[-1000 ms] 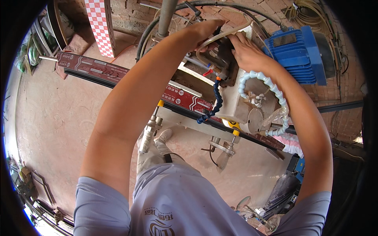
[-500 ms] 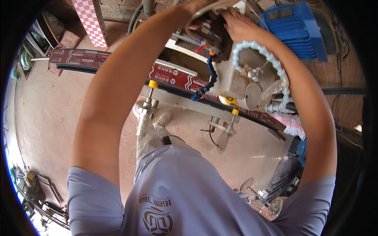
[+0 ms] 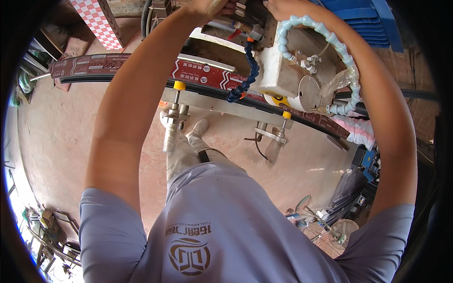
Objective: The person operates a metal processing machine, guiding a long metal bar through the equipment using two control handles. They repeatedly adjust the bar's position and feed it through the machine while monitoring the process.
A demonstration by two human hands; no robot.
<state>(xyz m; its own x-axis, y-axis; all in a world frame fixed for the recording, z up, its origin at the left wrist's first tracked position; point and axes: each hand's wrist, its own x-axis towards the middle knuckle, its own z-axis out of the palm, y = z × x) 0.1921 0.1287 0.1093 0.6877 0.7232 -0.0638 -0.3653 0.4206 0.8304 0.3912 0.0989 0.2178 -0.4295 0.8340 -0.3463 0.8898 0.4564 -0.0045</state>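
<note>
Between our hands sits the machine head [image 3: 245,23]. Our left hand [image 3: 214,5] seemingly grips a pale handle; the right hand's [image 3: 283,5] grasp we cannot tell.

Pale grey-blue short-sleeved T-shirt [image 3: 226,221], loose at both sleeves, hems ending above the elbows. Darker grey emblem on the chest: a rounded, interlaced circular mark beneath a line of small lettering. Forearms bare, no watch, no gloves visible. Left hand [image 3: 207,5] and right hand [image 3: 288,6] cut off by the far edge of the view. Light, dust-stained trousers [image 3: 181,158] below the shirt. Pale, worn shoe [image 3: 198,129] on the reddish floor.
</note>
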